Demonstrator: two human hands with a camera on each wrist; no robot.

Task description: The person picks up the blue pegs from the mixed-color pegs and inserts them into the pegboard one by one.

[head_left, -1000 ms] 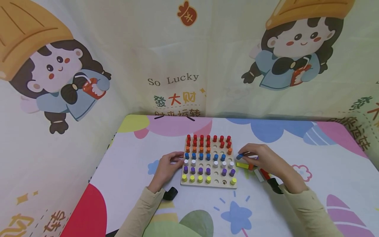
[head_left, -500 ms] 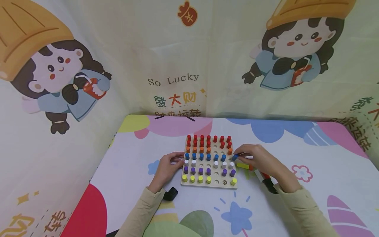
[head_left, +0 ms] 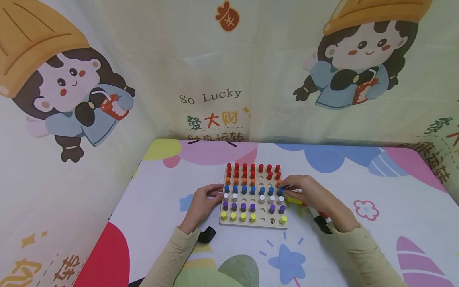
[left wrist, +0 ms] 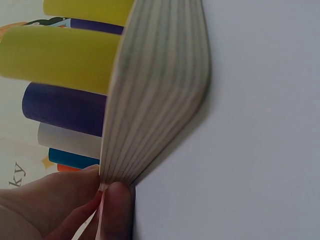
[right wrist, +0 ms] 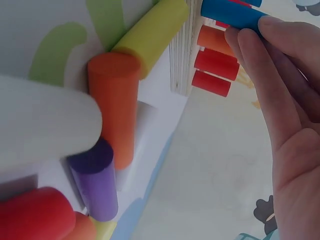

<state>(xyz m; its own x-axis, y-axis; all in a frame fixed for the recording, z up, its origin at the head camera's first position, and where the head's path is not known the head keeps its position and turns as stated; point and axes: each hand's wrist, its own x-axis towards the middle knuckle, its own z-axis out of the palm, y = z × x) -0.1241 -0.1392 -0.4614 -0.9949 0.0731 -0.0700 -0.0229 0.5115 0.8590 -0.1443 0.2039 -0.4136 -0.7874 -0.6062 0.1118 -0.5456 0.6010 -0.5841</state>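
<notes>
A wooden pegboard (head_left: 252,223) lies on the table, with rows of red, orange, blue, white, purple and yellow pegs and some bare holes. My left hand (head_left: 216,193) grips the board's left edge; in the left wrist view the thumb and a fingertip (left wrist: 116,204) pinch the plywood edge (left wrist: 155,100). My right hand (head_left: 284,189) pinches a blue peg (head_left: 280,191) upright at the right end of the blue row. In the right wrist view the fingers (right wrist: 260,42) hold that blue peg (right wrist: 230,12) over the board.
Loose pegs lie right of the board, partly under my right hand: yellow (head_left: 294,201) (right wrist: 152,32), orange (right wrist: 112,105), white (right wrist: 45,120), purple (right wrist: 95,180), red (right wrist: 30,215). Printed cloth walls stand behind and beside the table (head_left: 358,179).
My right hand has carried the blue peg leftward from above the loose pegs to the right end of the board's blue row. The left hand has stayed on the board's edge.
</notes>
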